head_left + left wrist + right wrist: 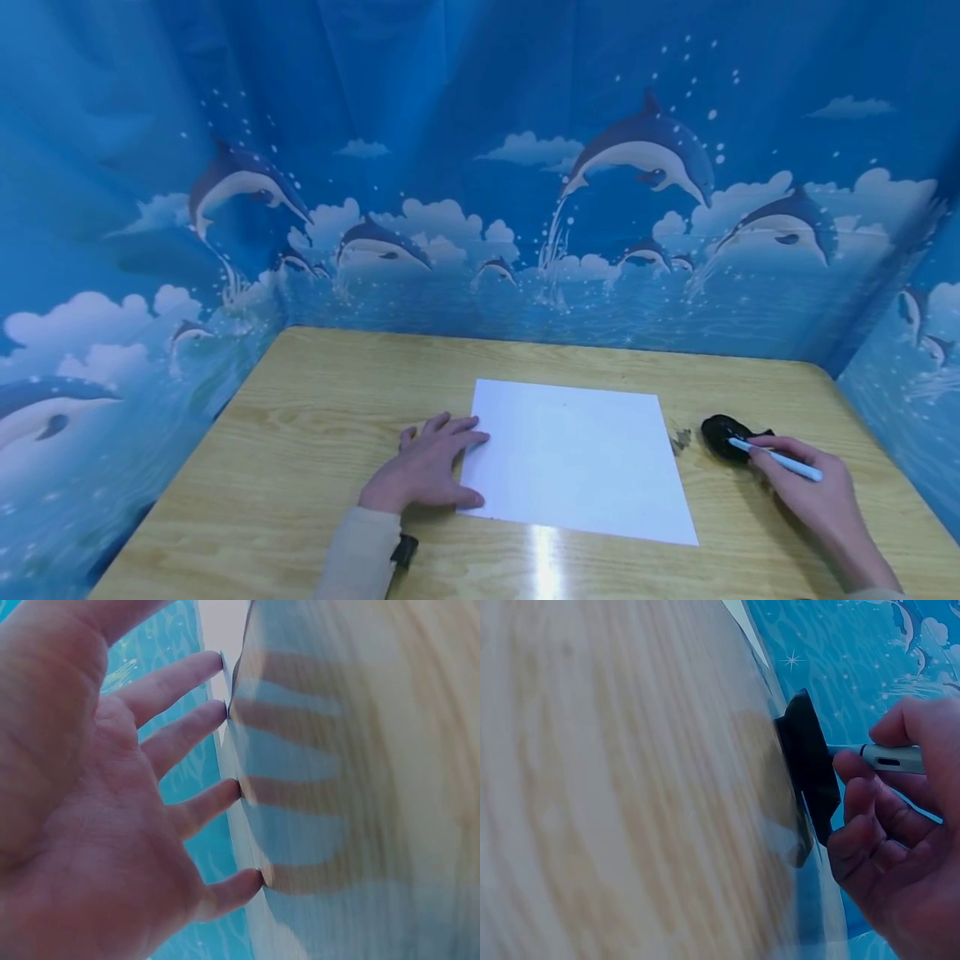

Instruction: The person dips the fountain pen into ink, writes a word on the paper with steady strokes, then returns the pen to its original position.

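A blank white sheet of paper (573,462) lies on the wooden table. My left hand (427,467) rests at its left edge, fingers spread, with thumb and some fingertips on the sheet. The left wrist view shows the palm of the left hand (112,817) and its fingertips touching the glossy tabletop. At the right, my right hand (813,487) pinches a slim pale-blue pen (787,463). The pen's tip is over a small black dish (720,429), whose inside looks glossy. From the right wrist, the black dish (806,761) hides the tip of the pen (896,758).
Dark smudges (681,440) mark the table (337,392) between paper and dish. A blue curtain (450,167) printed with dolphins hangs around the back and sides. Light reflects off the table's front. A black device (405,550) sits at the left wrist.
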A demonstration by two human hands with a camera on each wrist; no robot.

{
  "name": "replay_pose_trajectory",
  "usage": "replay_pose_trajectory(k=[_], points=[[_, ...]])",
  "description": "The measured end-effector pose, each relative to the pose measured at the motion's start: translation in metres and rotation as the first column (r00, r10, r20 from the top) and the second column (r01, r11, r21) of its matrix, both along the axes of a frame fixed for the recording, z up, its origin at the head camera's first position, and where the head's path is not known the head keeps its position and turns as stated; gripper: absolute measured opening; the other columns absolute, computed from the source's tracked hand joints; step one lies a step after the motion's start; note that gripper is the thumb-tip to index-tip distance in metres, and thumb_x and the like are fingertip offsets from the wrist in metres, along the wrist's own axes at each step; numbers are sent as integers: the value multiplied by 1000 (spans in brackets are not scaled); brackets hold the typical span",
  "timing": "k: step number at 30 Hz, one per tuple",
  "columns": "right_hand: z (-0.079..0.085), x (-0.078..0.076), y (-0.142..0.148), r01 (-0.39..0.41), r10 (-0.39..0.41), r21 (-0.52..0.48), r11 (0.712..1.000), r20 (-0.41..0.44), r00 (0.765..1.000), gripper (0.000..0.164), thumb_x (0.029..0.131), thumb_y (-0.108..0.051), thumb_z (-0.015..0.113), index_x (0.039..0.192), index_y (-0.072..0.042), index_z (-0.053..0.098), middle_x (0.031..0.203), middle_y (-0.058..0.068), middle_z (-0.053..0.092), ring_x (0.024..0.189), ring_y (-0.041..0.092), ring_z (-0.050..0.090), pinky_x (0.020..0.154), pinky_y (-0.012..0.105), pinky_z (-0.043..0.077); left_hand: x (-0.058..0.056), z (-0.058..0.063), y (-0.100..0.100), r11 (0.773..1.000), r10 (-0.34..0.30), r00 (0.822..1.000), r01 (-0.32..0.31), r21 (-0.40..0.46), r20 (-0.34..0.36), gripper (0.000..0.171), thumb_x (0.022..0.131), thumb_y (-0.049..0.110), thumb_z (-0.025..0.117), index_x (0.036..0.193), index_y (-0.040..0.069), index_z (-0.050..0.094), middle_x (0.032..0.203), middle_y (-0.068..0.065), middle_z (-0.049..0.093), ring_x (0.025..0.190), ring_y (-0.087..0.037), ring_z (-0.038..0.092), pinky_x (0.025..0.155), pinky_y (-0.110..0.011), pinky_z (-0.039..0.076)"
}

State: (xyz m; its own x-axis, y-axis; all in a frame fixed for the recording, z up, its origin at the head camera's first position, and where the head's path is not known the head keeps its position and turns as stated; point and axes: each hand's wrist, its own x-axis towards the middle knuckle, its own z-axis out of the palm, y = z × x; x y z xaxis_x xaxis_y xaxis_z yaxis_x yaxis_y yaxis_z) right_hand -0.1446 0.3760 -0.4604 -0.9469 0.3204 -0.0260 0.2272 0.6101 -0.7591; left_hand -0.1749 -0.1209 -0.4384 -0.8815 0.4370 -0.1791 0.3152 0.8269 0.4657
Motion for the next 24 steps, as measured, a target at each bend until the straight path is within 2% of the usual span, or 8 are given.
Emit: replay_pose_trajectory(k=[3,7,10,14,18,24], points=[[1,1,0,2,-4,-46,999,-37,999,30,97,-42,69,113,-18,76,74,-18,70,59,8,58,51,27,46,-1,-1,0,1000,0,1000,0,2,-3,83,75,52,86,148,26,55,165,-1,38,155,-43,24,115,-81,17],[4,2,-1,-27,13,-98,995,-144,989,25,96,-31,72,113,-13,75,80,-25,71,63,3,59,54,21,48,-2,-1,1,1000,7,1000,-7,2,-3,83,74,51,87,146,26,56,165,-1,39,155,-42,25,114,-81,17],[6,1,-2,-25,6,-100,995,-194,981,21,95,-28,75,110,-13,74,80,-26,69,63,1,59,54,20,48,-1,0,1,1000,8,1000,-8,2,-5,83,73,51,88,146,26,56,164,-1,39,154,-43,26,114,-81,18],[7,0,-6,21,-40,-90,996,-209,977,18,91,-28,80,102,-17,72,76,-27,66,61,1,58,51,20,46,0,1,2,1000,10,1000,-10,-3,-1,85,72,52,88,145,25,55,164,-2,40,153,-43,27,114,-81,19],[7,-1,-8,54,-78,-112,992,-221,972,14,89,-23,81,97,-17,72,74,-26,66,60,0,58,50,19,46,0,1,3,1000,16,1000,-16,-17,6,85,72,55,88,145,26,55,164,-2,40,154,-43,26,114,-81,19],[9,-2,-13,31,-62,-127,991,-253,966,14,91,-21,79,101,-14,73,74,-26,68,59,0,59,50,18,47,-1,1,4,999,24,1000,-24,-21,12,85,71,55,88,144,26,56,164,-1,40,154,-42,26,115,-81,18]])
